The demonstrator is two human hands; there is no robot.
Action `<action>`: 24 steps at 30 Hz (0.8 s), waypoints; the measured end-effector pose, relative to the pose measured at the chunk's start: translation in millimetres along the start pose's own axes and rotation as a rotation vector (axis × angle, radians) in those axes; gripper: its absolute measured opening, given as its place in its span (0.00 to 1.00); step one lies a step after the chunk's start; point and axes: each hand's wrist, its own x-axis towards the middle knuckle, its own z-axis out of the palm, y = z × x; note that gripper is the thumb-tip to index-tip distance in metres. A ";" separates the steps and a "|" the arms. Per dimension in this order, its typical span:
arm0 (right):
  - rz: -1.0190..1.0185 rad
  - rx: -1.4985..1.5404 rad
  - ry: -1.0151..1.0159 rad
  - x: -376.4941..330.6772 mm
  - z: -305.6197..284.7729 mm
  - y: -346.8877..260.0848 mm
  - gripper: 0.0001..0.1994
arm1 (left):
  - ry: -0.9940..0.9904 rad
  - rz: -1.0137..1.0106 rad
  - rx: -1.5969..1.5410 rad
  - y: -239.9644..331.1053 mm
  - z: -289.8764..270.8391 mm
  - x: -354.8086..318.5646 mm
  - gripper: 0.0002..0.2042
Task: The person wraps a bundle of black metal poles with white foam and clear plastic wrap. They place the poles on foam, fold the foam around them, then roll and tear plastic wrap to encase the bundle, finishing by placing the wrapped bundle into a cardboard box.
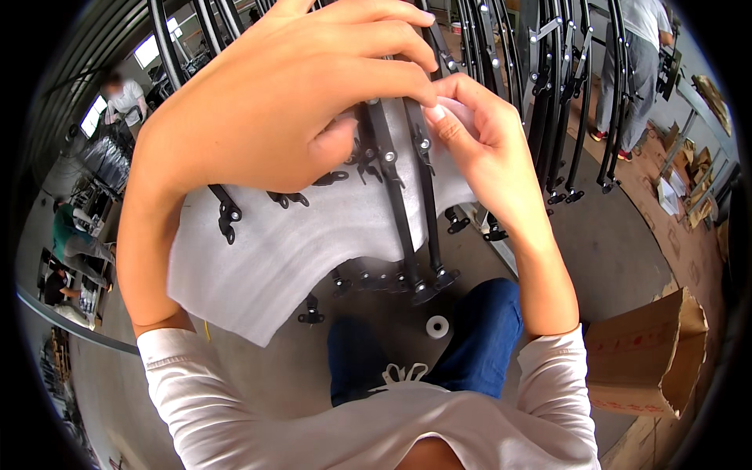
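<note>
My left hand (251, 110) reaches over black metal tube frames (403, 223), its fingers bent but spread and the thumb apart from them. Its index fingertip meets the fingertips of my right hand (497, 149). The right thumb and forefinger are pinched together; what lies between them is too small to make out. Beneath both hands a white foam sheet (235, 262) hangs among the frames, its lower edge curved and loose. Two dark bars with jointed brackets and feet stand in front of the sheet. The left hand hides part of the frames.
More black frames (560, 102) hang in a row to the right. A white roll (437, 327) lies on the floor by my knees. An open cardboard box (638, 356) stands at my right. One person (630, 70) stands at far right; several others work at left.
</note>
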 end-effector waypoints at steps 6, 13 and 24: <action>0.169 0.388 -0.319 -11.0 -0.1 23.2 0.06 | -0.236 -0.032 0.001 14.2 -20.6 16.5 0.07; 0.463 1.352 -0.348 -44.4 16.3 58.7 0.21 | -0.099 0.158 0.018 -6.5 6.6 14.5 0.05; 0.322 0.888 -0.037 -75.8 2.7 64.6 0.23 | 0.255 0.291 0.156 -7.6 40.8 28.0 0.05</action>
